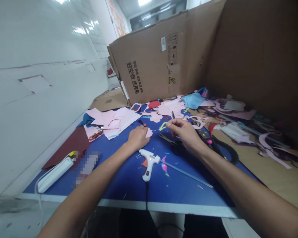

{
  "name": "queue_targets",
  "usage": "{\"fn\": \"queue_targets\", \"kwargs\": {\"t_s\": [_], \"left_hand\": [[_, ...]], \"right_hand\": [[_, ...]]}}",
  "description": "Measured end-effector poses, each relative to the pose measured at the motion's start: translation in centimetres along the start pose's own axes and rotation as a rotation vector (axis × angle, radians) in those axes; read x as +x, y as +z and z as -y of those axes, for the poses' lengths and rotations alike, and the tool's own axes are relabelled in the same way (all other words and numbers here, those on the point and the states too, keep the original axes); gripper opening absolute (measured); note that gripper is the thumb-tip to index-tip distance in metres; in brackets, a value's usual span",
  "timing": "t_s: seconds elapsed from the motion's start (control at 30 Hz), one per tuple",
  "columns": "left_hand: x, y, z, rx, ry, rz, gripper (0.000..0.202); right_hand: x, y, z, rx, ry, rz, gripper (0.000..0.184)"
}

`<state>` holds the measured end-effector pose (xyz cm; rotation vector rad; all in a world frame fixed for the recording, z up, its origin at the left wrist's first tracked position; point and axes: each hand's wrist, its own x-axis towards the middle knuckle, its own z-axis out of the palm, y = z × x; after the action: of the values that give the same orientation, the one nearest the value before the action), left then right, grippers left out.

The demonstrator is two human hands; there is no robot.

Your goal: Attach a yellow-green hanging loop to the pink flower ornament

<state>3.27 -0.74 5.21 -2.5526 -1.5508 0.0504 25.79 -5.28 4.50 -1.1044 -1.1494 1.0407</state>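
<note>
My left hand point(138, 137) rests closed on a small pink paper cutout point(149, 133) on the blue table point(119, 178). My right hand point(183, 131) is pinched on a thin dark stick-like thing point(173, 115) that points upward; I cannot name it. A white hot glue gun point(149, 162) lies just below both hands, its cord running off the front edge. Black scissors point(172, 142) lie under my right wrist. A thin glue stick point(188, 173) lies to the right of the gun.
Pink paper sheets point(114, 122) and scraps cover the far table. A large cardboard box point(161, 62) stands behind, another cardboard wall at right. A white power strip point(55, 174) lies front left beside dark red paper point(69, 145). A white wall runs along the left.
</note>
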Motion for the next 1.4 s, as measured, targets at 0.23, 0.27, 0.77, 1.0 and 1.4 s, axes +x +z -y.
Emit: {"fn": "queue_targets", "kwargs": {"t_s": [0.23, 0.27, 0.77, 1.0, 1.4], "left_hand": [[-0.1, -0.5, 1.5, 0.077, 0.069, -0.088, 0.030], [0.1, -1.1, 2.1, 0.067, 0.049, -0.137, 0.030], [1.9, -9.8, 4.0, -0.723, 0.178, -0.297, 0.010], [3.0, -10.2, 2.3, -0.941, 0.217, -0.245, 0.004], [4.4, -6.2, 2.2, -1.467, 0.059, -0.455, 0.024]], "right_hand": [[0.1, -0.1, -0.3, 0.024, 0.003, 0.026, 0.044], [0.1, -0.1, -0.3, 0.026, 0.003, 0.030, 0.044], [0.7, 0.4, 5.4, -0.351, -0.400, 0.291, 0.025], [2.3, 1.0, 7.1, -0.615, -0.357, 0.327, 0.026], [4.2, 2.0, 6.9, -0.499, -0.216, 0.101, 0.033]]}}
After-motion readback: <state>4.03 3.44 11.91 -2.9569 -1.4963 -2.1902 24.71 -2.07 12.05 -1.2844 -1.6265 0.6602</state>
